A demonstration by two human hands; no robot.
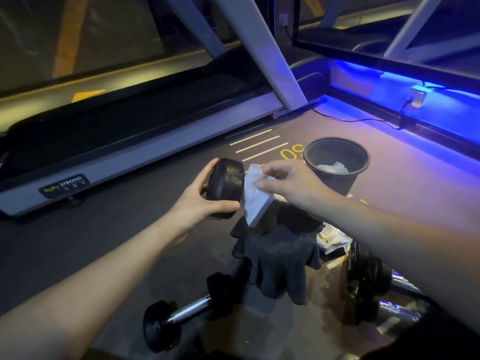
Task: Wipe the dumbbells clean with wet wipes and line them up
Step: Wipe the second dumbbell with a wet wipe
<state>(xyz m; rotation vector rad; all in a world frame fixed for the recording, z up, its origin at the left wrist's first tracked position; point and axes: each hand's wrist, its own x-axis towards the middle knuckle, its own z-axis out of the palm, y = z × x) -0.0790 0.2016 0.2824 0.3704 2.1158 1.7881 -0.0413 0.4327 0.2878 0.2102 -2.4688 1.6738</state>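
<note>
Left hand (200, 196) is gripping one black rubber-headed dumbbell (226, 187) by its end, up off the dark gym floor (117, 229); right hand (288, 181) pinches one white wet wipe (255, 196) against it. Two more chrome-handled dumbbells lie on the floor, one bottom left (179, 317), one right (376, 289). One black round bin (336, 162) holds used wipes. The grey treadmill (130, 152) label reads "BODY STRONG"; yellow floor digits look like "50"

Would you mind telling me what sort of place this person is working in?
Most likely a gym: a treadmill runs along the left, dumbbells lie on the dark floor, and that floor carries painted yellow numbers and white lines.
</note>
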